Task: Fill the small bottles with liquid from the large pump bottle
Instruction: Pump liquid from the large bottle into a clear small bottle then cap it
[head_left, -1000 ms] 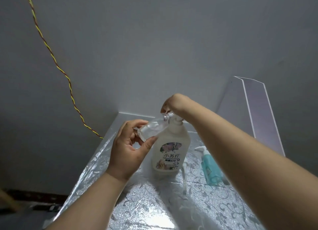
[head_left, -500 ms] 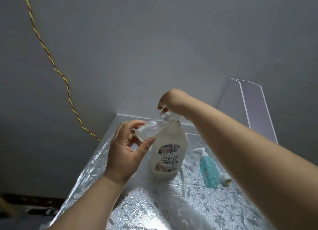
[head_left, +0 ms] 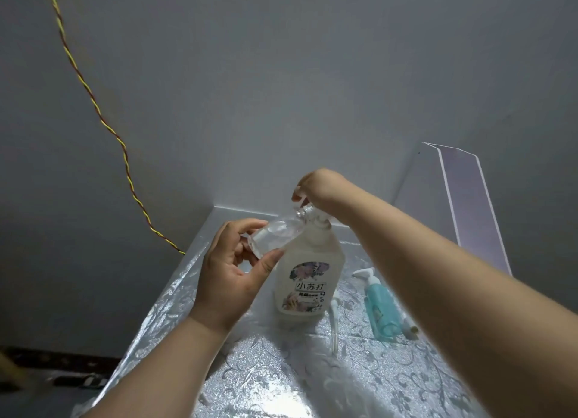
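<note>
The large white pump bottle (head_left: 308, 277) with a flowered label stands upright in the middle of the table. My left hand (head_left: 231, 270) grips a small clear bottle (head_left: 276, 233), tilted with its open mouth up under the pump spout. My right hand (head_left: 316, 186) rests on top of the pump head, fingers curled over it; the pump head itself is mostly hidden. A small blue pump bottle (head_left: 380, 308) lies on its side to the right of the big bottle.
The table (head_left: 281, 380) has a shiny silver patterned cover. A loose white pump tube (head_left: 334, 327) lies beside the big bottle. A small cap (head_left: 409, 330) lies by the blue bottle. A clear acrylic stand (head_left: 469, 205) leans at the back right. A twisted wire (head_left: 103, 123) runs down the wall.
My right hand has risen a little with the pump head. The small bottle stays at the spout in my left hand.
</note>
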`<action>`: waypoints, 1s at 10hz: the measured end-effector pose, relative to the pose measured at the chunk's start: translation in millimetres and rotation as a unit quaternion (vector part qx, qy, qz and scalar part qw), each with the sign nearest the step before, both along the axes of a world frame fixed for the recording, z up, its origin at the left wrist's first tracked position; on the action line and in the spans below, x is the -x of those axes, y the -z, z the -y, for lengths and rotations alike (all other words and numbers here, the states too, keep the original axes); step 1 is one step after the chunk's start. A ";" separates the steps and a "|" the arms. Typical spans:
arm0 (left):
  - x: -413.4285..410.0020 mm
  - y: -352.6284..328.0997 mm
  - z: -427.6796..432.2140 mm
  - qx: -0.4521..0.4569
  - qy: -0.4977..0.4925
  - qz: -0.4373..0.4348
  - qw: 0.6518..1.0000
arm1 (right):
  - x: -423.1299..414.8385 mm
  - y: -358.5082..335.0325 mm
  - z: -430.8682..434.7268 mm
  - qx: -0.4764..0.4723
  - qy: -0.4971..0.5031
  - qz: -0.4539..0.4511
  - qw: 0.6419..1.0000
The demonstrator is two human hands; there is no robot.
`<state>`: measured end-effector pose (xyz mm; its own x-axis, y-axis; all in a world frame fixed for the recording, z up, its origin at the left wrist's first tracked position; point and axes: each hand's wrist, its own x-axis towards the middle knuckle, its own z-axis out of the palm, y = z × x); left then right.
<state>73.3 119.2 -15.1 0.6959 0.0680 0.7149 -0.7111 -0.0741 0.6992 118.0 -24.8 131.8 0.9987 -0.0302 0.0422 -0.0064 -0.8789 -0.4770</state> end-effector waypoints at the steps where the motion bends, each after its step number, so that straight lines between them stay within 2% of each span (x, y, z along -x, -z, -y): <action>1: 0.1 -1.1 0.7 0.010 0.007 0.002 1.000 | -0.5 -8.8 -1.8 -0.011 -0.010 0.025 1.000; 6: -1.1 1.7 1.5 0.003 0.008 -0.006 1.000 | 8.0 -1.2 -0.9 0.112 -0.005 -0.017 0.994; 9: 0.6 -0.8 1.9 0.009 0.002 0.002 1.000 | -3.3 -12.2 -3.9 -0.009 0.006 0.042 0.999; 10: 0.0 -0.4 1.1 0.011 0.002 0.001 1.000 | -4.5 -5.4 -1.8 -0.029 0.022 0.015 0.999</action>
<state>73.2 118.1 -14.6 0.6945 0.0809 0.7149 -0.7129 -0.0563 0.6990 122.6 -23.0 137.2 0.9945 -0.0782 0.0698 -0.0297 -0.8488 -0.5279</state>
